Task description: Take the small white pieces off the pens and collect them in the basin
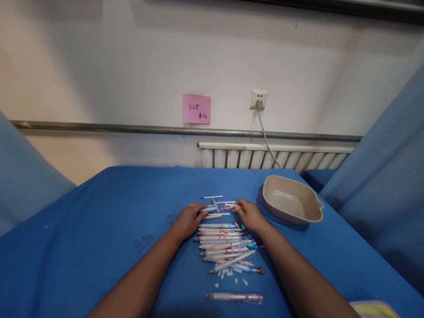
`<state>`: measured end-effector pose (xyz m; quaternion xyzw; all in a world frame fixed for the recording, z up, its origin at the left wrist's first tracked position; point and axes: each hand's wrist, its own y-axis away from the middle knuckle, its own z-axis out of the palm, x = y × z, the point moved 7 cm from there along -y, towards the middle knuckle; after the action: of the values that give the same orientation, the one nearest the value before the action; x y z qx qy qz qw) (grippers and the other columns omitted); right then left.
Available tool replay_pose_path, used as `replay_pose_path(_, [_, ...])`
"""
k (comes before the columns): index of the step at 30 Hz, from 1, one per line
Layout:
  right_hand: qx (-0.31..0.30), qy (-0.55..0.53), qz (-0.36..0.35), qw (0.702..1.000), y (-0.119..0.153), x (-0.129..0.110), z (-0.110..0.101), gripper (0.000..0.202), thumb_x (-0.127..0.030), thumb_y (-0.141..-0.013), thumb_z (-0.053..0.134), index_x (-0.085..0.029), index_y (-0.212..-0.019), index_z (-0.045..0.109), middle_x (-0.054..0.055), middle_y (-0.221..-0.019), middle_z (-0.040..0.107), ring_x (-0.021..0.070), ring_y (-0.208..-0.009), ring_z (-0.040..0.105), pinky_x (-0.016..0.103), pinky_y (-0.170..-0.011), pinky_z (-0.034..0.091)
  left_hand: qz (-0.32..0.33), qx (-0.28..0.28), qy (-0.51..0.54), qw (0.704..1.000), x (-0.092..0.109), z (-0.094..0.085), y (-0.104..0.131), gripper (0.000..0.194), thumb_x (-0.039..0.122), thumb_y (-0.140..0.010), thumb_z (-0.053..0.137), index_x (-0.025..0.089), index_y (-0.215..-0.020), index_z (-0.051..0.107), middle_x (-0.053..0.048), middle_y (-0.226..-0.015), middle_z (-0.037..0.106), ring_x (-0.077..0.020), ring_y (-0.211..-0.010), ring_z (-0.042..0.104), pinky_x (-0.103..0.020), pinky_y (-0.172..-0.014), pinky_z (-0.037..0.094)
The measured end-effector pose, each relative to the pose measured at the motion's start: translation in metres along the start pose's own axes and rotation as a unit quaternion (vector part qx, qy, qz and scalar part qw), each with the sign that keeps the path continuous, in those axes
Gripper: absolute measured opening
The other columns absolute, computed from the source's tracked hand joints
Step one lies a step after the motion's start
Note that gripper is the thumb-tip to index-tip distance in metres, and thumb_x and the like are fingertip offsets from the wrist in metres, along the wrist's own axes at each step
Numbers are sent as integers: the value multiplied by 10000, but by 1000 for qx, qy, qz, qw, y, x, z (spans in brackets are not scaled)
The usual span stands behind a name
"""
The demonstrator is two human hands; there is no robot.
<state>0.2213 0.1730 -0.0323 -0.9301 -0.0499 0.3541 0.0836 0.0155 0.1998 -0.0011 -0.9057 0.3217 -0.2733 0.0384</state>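
My left hand (190, 219) is closed, its fingertips on a light blue pen barrel (209, 209) that lies level. Opposite it, my right hand (249, 215) pinches a thin white pen refill (232, 205). A greyish pen part (215, 204) lies slanted between the hands. Just below are a peach pen barrel (213, 216) and a white refill, and farther off lies a dark-tipped refill (212, 197). A pile of pens (221, 238), several with coloured ends, spreads nearer to me. What my palms cover is hidden.
Small white pieces (228, 271) are scattered below the pile, with a single pen (234, 297) nearer still. A beige basin (291, 198) stands on the blue-covered table (99, 247) at right. Behind are a radiator (245, 158) and a plugged-in cable (263, 128). Blue curtains hang at both sides.
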Motion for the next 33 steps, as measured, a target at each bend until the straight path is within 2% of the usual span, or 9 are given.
replay_pose_path(4, [-38, -17, -51, 998, 5, -19, 13, 148, -255, -861, 480, -198, -939, 593, 35, -952, 664, 162, -881, 587, 245, -760, 399, 14, 40, 49, 998, 12, 0, -1, 275, 343, -878, 437, 217, -1040, 620, -36, -1050, 654, -186, -991, 560, -291, -898, 393])
replay_pose_path(7, [-56, -20, -80, 995, 8, -30, 23, 140, -250, -857, 488, -206, -932, 598, 22, -914, 663, 155, -842, 587, 238, -735, 405, 39, 2, 64, 997, 20, 8, -2, 241, 313, -858, 478, 241, -1021, 642, -17, -1034, 672, -179, -964, 571, -286, -892, 395])
replay_pose_path(9, [-60, -20, -95, 993, 9, -33, 25, 146, -249, -859, 487, -212, -943, 600, 17, -915, 660, 152, -844, 587, 238, -741, 406, 34, -17, 56, 998, 18, 13, -2, 226, 294, -848, 496, 245, -1000, 655, -12, -973, 690, -177, -905, 584, -279, -848, 410])
replay_pose_path(14, [-31, 25, -73, 997, 5, -19, 10, 177, -235, -860, 486, -204, -991, 601, 50, -1010, 638, 166, -962, 560, 255, -827, 389, -14, 0, 16, 1000, 0, 9, -2, 233, 283, -839, 495, 229, -997, 658, -30, -953, 690, -194, -891, 584, -300, -841, 409])
replay_pose_path(17, [-20, 57, -48, 997, 2, -8, 1, 168, -244, -858, 491, -193, -975, 600, 59, -994, 625, 168, -943, 556, 259, -820, 385, -29, -10, 3, 1000, -7, 9, -2, 235, 278, -831, 502, 212, -994, 658, -48, -961, 688, -207, -904, 586, -316, -846, 410])
replay_pose_path(21, [-35, 70, -53, 996, 3, -10, 4, 127, -212, -821, 535, -190, -927, 603, 49, -933, 619, 162, -899, 549, 255, -795, 385, -17, -1, 1, 1000, -10, 10, -2, 267, 266, -811, 528, 203, -1048, 634, -57, -1005, 676, -213, -948, 582, -327, -875, 403])
replay_pose_path(25, [-31, 84, -45, 995, 3, -13, 6, 188, -197, -790, 572, -193, -976, 593, 56, -974, 613, 174, -944, 537, 273, -828, 375, -31, 26, 0, 999, -15, 10, -1, 293, 297, -799, 543, 195, -1060, 627, -67, -1021, 668, -220, -962, 582, -336, -875, 416])
replay_pose_path(30, [-58, 100, -54, 992, 4, -17, 8, 165, -246, -780, 599, -206, -939, 609, 51, -979, 615, 182, -957, 535, 279, -832, 367, -28, 47, -2, 998, -12, 6, -2, 261, 274, -812, 518, 208, -1041, 625, -48, -1006, 665, -203, -959, 570, -329, -883, 415])
replay_pose_path(33, [-69, 136, -62, 986, 5, -20, 9, 102, -253, -797, 579, -209, -878, 623, 59, -950, 621, 195, -946, 535, 285, -817, 360, 10, 42, 7, 999, -1, 5, -3, 250, 273, -833, 497, 219, -1041, 624, -43, -1049, 658, -200, -993, 557, -334, -912, 394])
